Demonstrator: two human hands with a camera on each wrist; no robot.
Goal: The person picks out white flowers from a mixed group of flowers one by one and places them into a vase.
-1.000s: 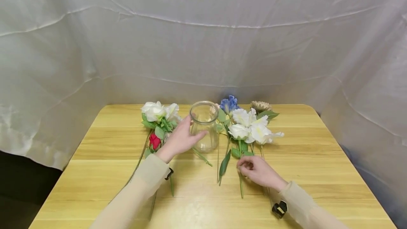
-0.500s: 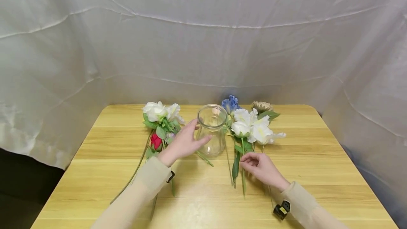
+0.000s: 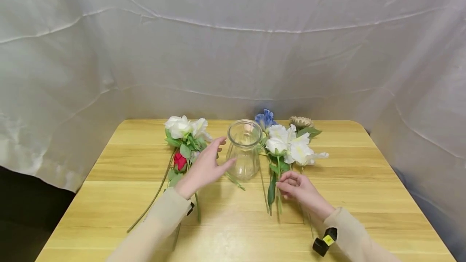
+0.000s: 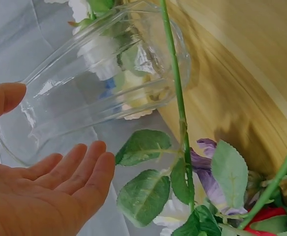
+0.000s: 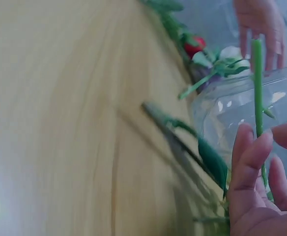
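A clear glass vase [image 3: 243, 167] stands upright near the middle of the wooden table. My left hand [image 3: 204, 172] is just left of it, thumb and fingers spread and relaxed; in the left wrist view this hand [image 4: 50, 196] holds nothing. With thumb and fingertips, my right hand [image 3: 305, 193] pinches the green stem [image 5: 258, 88] of a white rose [image 3: 276, 145]. That bloom overlaps white irises [image 3: 300, 151] in the head view. A blue iris [image 3: 265, 119] lies behind, right of the vase.
Left of the vase lie white flowers [image 3: 179, 127], a red rose [image 3: 179, 161] and a purple flower [image 4: 215, 172], their stems pointing toward me. A beige flower [image 3: 300, 122] lies at the back right. Grey cloth [image 3: 233, 60] hangs behind the table.
The vase has shifted right and slightly toward me, and my left fingers have spread away from it. My right hand, pinching the rose stem, has moved slightly up and right.
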